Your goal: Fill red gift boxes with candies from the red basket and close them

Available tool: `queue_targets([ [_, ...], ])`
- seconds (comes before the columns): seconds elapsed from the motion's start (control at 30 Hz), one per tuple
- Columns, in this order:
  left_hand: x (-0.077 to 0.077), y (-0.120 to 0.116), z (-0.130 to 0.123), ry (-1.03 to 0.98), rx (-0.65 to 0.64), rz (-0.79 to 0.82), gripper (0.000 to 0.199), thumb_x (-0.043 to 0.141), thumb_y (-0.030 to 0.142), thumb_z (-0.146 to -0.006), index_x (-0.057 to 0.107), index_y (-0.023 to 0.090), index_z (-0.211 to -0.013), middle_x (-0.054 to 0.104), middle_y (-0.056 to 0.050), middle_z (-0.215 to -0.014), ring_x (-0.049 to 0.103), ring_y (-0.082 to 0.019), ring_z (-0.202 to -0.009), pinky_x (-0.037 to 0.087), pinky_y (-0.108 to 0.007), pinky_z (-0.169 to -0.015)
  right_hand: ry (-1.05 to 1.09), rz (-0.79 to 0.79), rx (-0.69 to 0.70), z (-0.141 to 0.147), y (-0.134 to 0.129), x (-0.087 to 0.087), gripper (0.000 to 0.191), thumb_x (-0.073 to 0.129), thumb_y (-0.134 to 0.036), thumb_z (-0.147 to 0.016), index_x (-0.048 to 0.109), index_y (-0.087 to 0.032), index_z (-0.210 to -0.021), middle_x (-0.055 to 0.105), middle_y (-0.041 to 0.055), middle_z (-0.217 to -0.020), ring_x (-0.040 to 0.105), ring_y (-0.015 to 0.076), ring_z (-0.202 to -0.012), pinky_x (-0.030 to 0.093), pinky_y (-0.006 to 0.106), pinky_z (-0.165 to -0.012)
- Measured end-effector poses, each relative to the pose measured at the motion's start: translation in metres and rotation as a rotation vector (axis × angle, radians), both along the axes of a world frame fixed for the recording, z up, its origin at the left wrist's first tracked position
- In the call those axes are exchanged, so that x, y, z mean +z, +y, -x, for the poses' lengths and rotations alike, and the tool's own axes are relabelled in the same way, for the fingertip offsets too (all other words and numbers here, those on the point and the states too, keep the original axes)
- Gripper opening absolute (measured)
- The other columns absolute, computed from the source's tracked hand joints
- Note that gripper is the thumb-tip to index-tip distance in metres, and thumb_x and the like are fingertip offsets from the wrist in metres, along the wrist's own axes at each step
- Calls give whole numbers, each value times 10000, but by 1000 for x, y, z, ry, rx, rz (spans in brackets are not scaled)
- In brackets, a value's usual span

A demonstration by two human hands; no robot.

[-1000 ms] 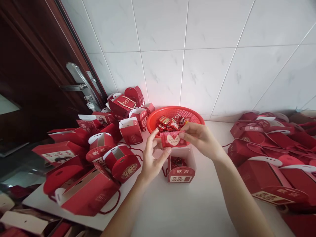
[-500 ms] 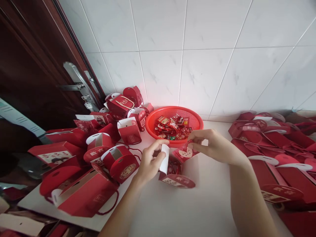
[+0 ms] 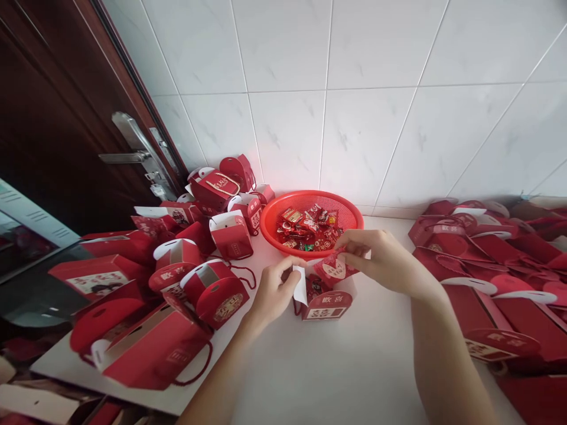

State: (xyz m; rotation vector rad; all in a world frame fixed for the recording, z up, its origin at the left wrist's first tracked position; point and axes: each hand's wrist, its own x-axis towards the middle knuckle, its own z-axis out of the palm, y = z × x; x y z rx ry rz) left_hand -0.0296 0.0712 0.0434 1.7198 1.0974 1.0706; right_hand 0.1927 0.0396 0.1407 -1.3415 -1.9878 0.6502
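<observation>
A small red gift box (image 3: pixel 326 307) stands unclosed on the white table, its front panel facing me and wrapped sweets inside. My left hand (image 3: pixel 277 289) pinches the box's left flap, whose white inner side shows. With bent fingers, my right hand (image 3: pixel 376 257) grips a red printed piece (image 3: pixel 331 268) with a pale heart-shaped patch, over the back of the box; whether it is a flap or a separate packet I cannot tell. Just behind both hands sits a red plastic basket (image 3: pixel 268 227) holding red wrapped sweets.
Many red boxes, some with cord handles, crowd the left of the white table (image 3: pixel 301 378). More red boxes (image 3: pixel 478 313) are piled at the right. A tiled wall rises behind, and a dark door (image 3: pixel 57 106) with a metal handle is at the left.
The small box has turned and tilted, so its front panel now faces me more squarely. Both hands keep their hold, and the left hand has moved slightly to the right.
</observation>
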Motion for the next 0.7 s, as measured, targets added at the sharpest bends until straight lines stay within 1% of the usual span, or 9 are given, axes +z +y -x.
queue_targets([
  [0.1,0,0,-1,20,-6,1,235,533,281,-830,725,170,-910,605,21,-665,466,-111,-536,359,-216,-502,-94,-18,-39,4,2,-5,125,551,-131,-852,649,-206,-872,669,-14,-661,574,144,-583,401,256,-576],
  [0.2,1,2,-2,33,-9,-5,229,543,299,-842,725,173,-899,591,26,-652,452,-109,-525,356,-218,-505,-220,13,-43,12,4,-9,185,520,-88,-851,622,-215,-938,657,-22,-652,556,146,-584,324,252,-560],
  [0.23,0,3,-2,34,-12,-8,227,548,309,-850,725,176,-900,595,25,-658,461,-111,-534,363,-218,-511,-264,20,-52,15,5,-10,188,508,-77,-853,609,-215,-930,650,-20,-653,543,145,-583,299,254,-556],
  [0.33,-2,5,-3,28,-29,-17,226,565,335,-873,729,184,-912,645,12,-716,511,-122,-579,403,-222,-542,-383,16,-76,21,6,-13,173,490,-52,-839,557,-211,-827,601,-16,-643,465,135,-558,236,267,-543],
  [0.43,-8,6,-2,8,-35,-31,230,579,350,-884,738,189,-921,693,-7,-779,567,-138,-629,434,-225,-557,-442,10,-44,26,7,-15,193,492,-24,-808,526,-213,-793,555,-25,-629,399,129,-543,202,275,-536],
  [0.57,-14,6,-1,-57,-3,-45,238,603,371,-862,746,183,-893,722,-30,-810,620,-165,-698,465,-233,-575,-493,8,-4,33,8,-21,210,504,1,-768,533,-205,-741,536,-21,-622,340,122,-522,184,281,-528],
  [0.63,-16,6,-1,-98,24,-41,240,618,375,-842,748,177,-876,732,-37,-819,628,-170,-715,484,-241,-605,-500,40,57,35,10,-25,226,504,10,-769,570,-199,-712,554,-13,-620,355,118,-517,193,279,-530],
  [0.7,-17,6,-1,-129,50,-40,240,624,374,-826,748,171,-860,730,-39,-805,623,-168,-709,487,-243,-614,-473,71,123,35,12,-28,249,511,15,-785,627,-200,-743,600,-4,-653,421,119,-544,221,268,-546],
])
